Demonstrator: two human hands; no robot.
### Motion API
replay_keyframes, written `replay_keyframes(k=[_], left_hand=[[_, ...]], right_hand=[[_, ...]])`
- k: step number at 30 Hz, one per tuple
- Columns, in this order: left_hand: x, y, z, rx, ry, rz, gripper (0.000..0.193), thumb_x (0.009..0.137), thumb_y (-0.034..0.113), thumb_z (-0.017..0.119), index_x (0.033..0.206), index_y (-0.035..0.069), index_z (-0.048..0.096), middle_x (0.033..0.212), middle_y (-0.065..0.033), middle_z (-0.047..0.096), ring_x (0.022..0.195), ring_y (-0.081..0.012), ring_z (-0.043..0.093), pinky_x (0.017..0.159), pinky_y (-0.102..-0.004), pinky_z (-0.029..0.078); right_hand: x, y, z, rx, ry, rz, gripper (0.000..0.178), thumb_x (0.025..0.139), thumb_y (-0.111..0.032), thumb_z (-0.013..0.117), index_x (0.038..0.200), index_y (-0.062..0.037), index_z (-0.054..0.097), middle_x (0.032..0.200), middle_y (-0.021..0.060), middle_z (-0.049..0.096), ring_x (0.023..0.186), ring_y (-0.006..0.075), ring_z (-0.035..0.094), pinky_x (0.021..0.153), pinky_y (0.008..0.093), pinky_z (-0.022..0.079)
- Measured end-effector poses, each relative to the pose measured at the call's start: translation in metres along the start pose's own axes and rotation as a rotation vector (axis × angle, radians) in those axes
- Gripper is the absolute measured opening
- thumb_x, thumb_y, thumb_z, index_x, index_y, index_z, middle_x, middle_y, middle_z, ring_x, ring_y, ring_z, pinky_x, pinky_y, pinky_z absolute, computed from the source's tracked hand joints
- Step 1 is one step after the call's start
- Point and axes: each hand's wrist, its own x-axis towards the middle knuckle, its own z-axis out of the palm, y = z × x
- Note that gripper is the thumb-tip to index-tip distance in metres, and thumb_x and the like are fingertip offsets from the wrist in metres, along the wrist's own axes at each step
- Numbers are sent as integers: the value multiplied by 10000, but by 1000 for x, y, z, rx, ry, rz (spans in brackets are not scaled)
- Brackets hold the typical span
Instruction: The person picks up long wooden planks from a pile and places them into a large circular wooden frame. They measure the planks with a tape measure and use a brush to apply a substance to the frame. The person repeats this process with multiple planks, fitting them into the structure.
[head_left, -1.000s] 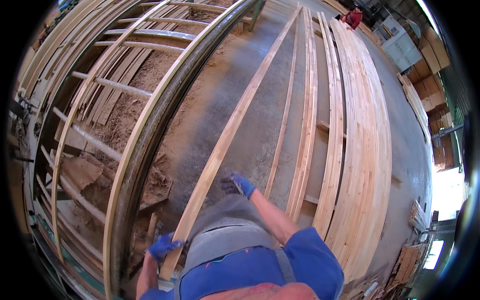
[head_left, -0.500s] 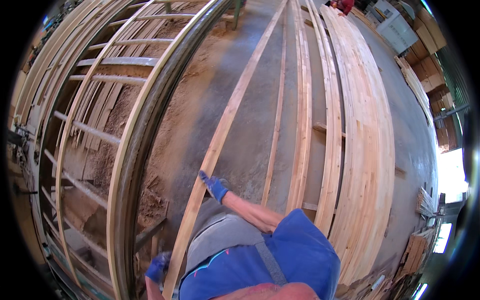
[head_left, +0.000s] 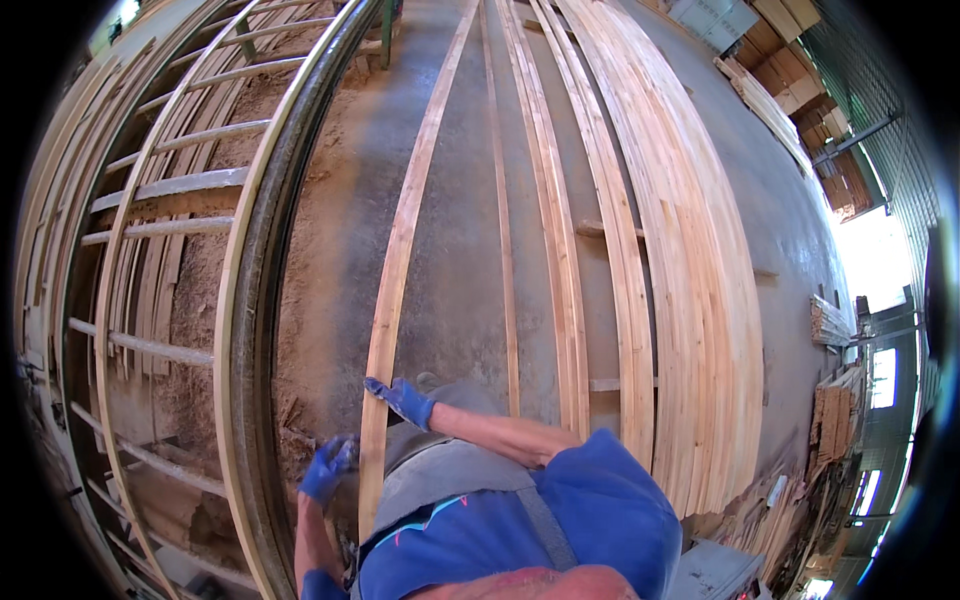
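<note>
A long, narrow wooden board (head_left: 402,235) runs from beside my waist away across the floor. My right hand (head_left: 403,402), in a blue glove, is closed on the board's right edge, its fingertips over the top face. On the other side, my left hand (head_left: 328,470), also in a blue glove, is beside the left edge with its fingers loosely apart. Those fingers reach close to the wood; whether they touch it I cannot tell. The board's near end is hidden by my body.
To the left stands a long frame with crossbars (head_left: 228,260), with sawdust (head_left: 205,335) beneath it. A thin strip (head_left: 500,200) and narrow boards (head_left: 553,225) lie right of my board. Beyond them spreads a wide row of pale boards (head_left: 690,270). Stacked lumber (head_left: 835,425) sits at the far right.
My left hand has come up and forward along the board's left side. My right hand is still on the board, which now points more straight ahead. The whole view has turned to the right.
</note>
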Motion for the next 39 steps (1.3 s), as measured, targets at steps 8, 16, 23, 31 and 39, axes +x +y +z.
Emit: replay_keyframes(k=[8, 16, 23, 31, 39], left_hand=[[-69, -150, -77, -66, 161, -107, 380, 1055, 409, 537, 1094, 75, 713, 1003, 7, 673, 900, -108, 601, 811, -311, 507], [-92, -133, -86, 83, 187, -268, 626, 1066, 547, 430, 1125, -16, 698, 986, -16, 670, 930, -137, 559, 864, -339, 483], [-99, -96, -60, 354, 230, -260, 702, 1052, 609, 404, 1188, -25, 672, 1107, -46, 664, 1012, -148, 558, 910, -330, 474], [-41, -220, -118, -64, 203, -364, 576, 1027, 583, 514, 1245, 69, 655, 1095, -4, 624, 974, -117, 539, 866, -297, 493], [4, -57, -38, -192, 85, -301, 581, 968, 618, 592, 1240, 110, 665, 1004, -4, 678, 855, -127, 632, 755, -310, 546]], right_hand=[[10, -34, 44, -25, -8, -40, 632, 941, -631, 637, 901, -6, 725, 746, -16, 565, 677, 98, 499, 590, 310, 434], [18, -34, 56, -70, 43, -51, 678, 942, -650, 618, 779, 2, 710, 667, -1, 544, 649, 116, 488, 576, 346, 419], [21, -35, 45, -176, 40, 36, 725, 921, -671, 630, 777, 36, 702, 659, 22, 555, 617, 118, 476, 550, 356, 417], [69, -37, 12, -140, 182, -138, 825, 892, -734, 607, 834, 85, 683, 666, 99, 620, 631, 134, 525, 558, 406, 463], [-22, -47, -16, 317, -334, 250, 638, 936, -631, 618, 1133, -32, 711, 948, 152, 750, 752, 249, 738, 626, 391, 599]])
